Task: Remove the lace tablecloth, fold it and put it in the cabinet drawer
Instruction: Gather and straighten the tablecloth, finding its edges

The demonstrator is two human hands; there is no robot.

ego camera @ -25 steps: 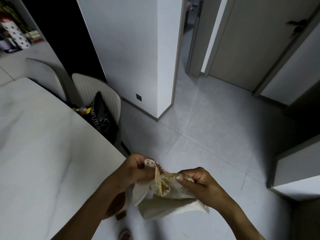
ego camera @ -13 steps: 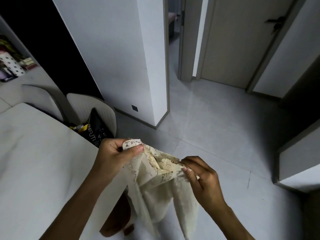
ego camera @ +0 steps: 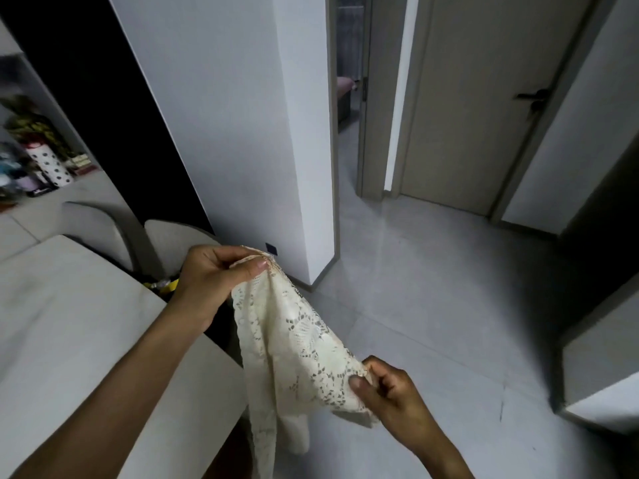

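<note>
Lace tablecloth (ego camera: pixel 294 344): pinched at two corners by left hand (ego camera: pixel 211 278) and right hand (ego camera: pixel 387 388); loose tails hang, likely to slip, spoiling fold.

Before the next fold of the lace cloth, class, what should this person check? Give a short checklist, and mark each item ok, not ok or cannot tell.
1. Left hand pinches a top corner of the cloth: ok.
2. Right hand pinches the lower edge: ok.
3. Cloth is off the table: ok.
4. Cloth is spread flat and taut between the hands: not ok, it sags and bunches.
5. Loose end is clear of the floor: cannot tell, it runs out of view.
6. Cabinet drawer is open and ready: cannot tell, no drawer shows.
</note>
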